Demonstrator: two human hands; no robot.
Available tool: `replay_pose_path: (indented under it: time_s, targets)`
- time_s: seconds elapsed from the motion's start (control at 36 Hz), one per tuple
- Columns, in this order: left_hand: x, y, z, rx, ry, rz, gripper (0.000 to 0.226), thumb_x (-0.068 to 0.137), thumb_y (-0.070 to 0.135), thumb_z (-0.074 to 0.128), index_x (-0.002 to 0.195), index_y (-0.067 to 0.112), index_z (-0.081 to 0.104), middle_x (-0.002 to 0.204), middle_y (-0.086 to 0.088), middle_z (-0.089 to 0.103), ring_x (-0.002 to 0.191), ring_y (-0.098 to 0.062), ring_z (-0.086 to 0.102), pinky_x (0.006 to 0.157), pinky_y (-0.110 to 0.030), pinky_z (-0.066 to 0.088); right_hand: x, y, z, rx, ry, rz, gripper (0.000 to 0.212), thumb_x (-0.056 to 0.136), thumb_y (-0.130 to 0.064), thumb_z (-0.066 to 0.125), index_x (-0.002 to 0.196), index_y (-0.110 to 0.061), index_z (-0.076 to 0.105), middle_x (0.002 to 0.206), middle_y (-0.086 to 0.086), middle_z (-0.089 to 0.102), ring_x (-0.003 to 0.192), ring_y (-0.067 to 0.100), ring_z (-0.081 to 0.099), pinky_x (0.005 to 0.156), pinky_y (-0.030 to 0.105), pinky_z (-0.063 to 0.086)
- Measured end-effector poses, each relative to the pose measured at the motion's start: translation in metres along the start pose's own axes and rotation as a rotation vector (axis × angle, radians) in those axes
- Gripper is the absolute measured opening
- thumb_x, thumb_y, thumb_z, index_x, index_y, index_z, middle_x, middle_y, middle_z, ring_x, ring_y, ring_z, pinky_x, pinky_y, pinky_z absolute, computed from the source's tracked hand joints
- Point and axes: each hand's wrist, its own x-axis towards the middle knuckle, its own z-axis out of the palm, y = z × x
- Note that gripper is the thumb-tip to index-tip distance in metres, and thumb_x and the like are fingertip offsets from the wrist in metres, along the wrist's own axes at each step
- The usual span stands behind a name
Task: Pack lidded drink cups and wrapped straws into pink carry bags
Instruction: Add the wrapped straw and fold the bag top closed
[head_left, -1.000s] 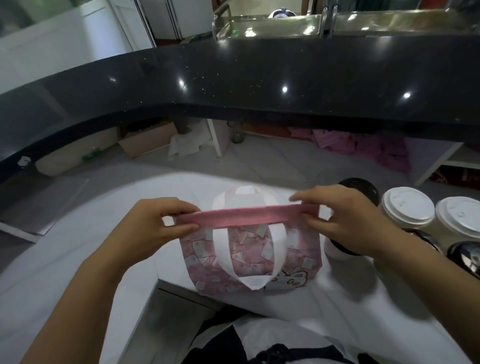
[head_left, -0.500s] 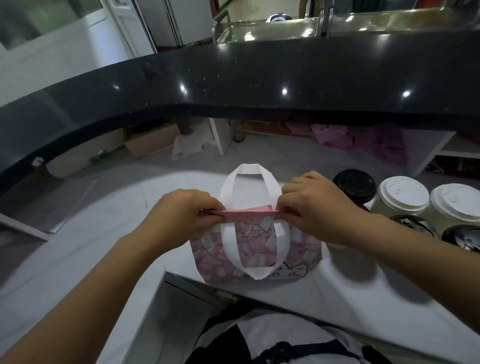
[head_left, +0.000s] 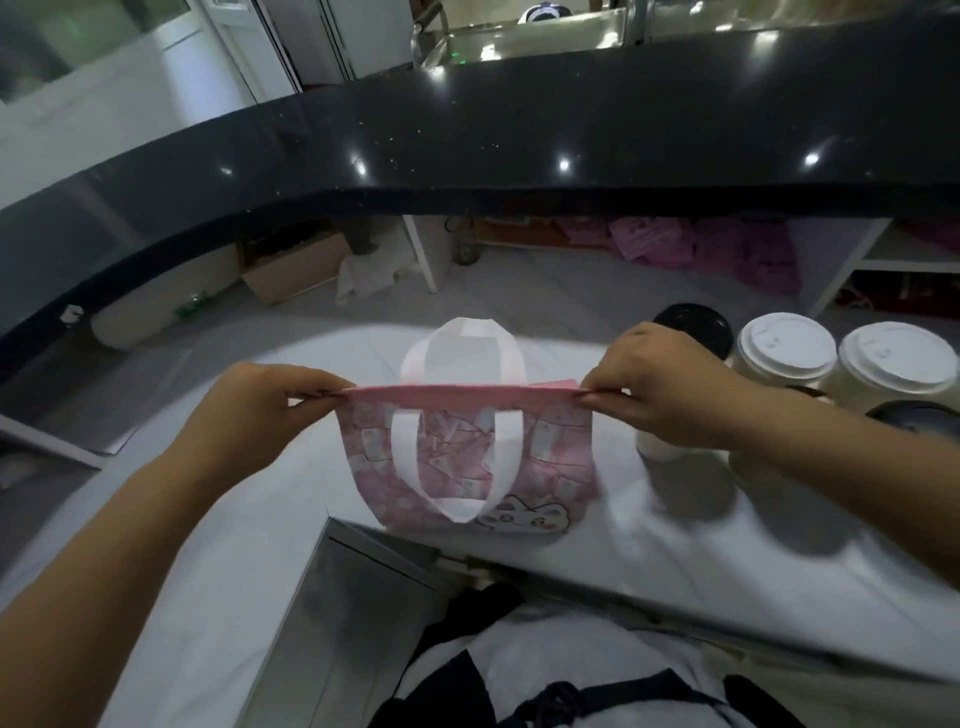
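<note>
Now that your left hand (head_left: 260, 410) and right hand (head_left: 670, 395), bunched mid-rim half a second ago, pinch opposite ends of the pink bag (head_left: 550, 452) just left of the lidded cups (head_left: 784, 353), its mouth is stretched flat, still unopened.

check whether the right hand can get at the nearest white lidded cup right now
Probably yes: the white-lidded cup stands just right of the right hand with nothing between them. But that hand is pinching the top corner of the pink bag, so it would have to let go first.
</note>
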Motion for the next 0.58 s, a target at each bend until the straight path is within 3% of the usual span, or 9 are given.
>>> replay_pose_path:
  time_s: [0.22, 0.28, 0.36, 0.44, 0.53, 0.58]
  targets:
    - [0.012, -0.002, 0.014, 0.022, 0.101, -0.078, 0.022, 0.086, 0.009, 0.072, 0.108, 0.009, 0.077, 0.099, -0.010, 0.076, 0.083, -0.029, 0.070, 0.079, -0.040, 0.057, -0.003, -0.013, 0.012, -0.003, 0.108, 0.071, 0.046, 0.091, -0.049, 0.044, 0.073, -0.019, 0.074, 0.060, -0.002, 0.062, 0.063, 0.024, 0.060, 0.075, 0.040, 0.049]
    - [0.020, 0.001, 0.019, -0.020, 0.148, -0.159, 0.021, 0.090, 0.010, 0.070, 0.109, 0.009, 0.076, 0.100, -0.008, 0.075, 0.084, -0.024, 0.067, 0.079, -0.031, 0.052, -0.004, -0.022, 0.017, 0.001, 0.145, 0.085, 0.043, 0.090, -0.047, 0.047, 0.071, -0.019, 0.073, 0.060, -0.003, 0.062, 0.065, 0.022, 0.060, 0.076, 0.040, 0.048]
    - [0.027, 0.005, 0.027, -0.115, 0.209, -0.283, 0.019, 0.092, 0.009, 0.067, 0.108, 0.012, 0.077, 0.092, 0.004, 0.069, 0.082, -0.011, 0.060, 0.070, -0.006, 0.040, -0.005, -0.031, 0.026, 0.014, 0.203, 0.131, 0.045, 0.089, -0.046, 0.044, 0.071, -0.017, 0.073, 0.060, -0.004, 0.062, 0.065, 0.021, 0.056, 0.072, 0.038, 0.046]
    - [0.024, 0.005, 0.030, -0.173, 0.217, -0.328, 0.020, 0.093, 0.011, 0.066, 0.110, 0.014, 0.076, 0.093, 0.007, 0.069, 0.084, -0.012, 0.062, 0.069, -0.010, 0.041, -0.005, -0.030, 0.032, 0.073, 0.304, 0.218, 0.036, 0.091, -0.041, 0.050, 0.085, -0.017, 0.076, 0.069, -0.002, 0.069, 0.069, 0.024, 0.059, 0.070, 0.042, 0.049]
    - [0.011, 0.004, 0.029, -0.161, 0.241, -0.351, 0.020, 0.091, 0.013, 0.069, 0.110, 0.014, 0.076, 0.092, 0.006, 0.069, 0.081, -0.012, 0.062, 0.071, -0.017, 0.044, 0.003, -0.025, 0.037, 0.158, 0.400, 0.340, 0.022, 0.092, -0.027, 0.062, 0.110, -0.019, 0.071, 0.090, -0.001, 0.073, 0.086, 0.027, 0.060, 0.080, 0.047, 0.050]
    - [-0.003, 0.008, 0.029, -0.116, 0.290, -0.351, 0.019, 0.089, 0.014, 0.071, 0.107, 0.012, 0.077, 0.088, 0.005, 0.070, 0.078, -0.011, 0.062, 0.069, -0.018, 0.044, 0.011, -0.026, 0.041, 0.246, 0.410, 0.407, 0.040, 0.093, -0.023, 0.064, 0.133, -0.024, 0.058, 0.110, 0.001, 0.070, 0.105, 0.025, 0.055, 0.091, 0.043, 0.047]
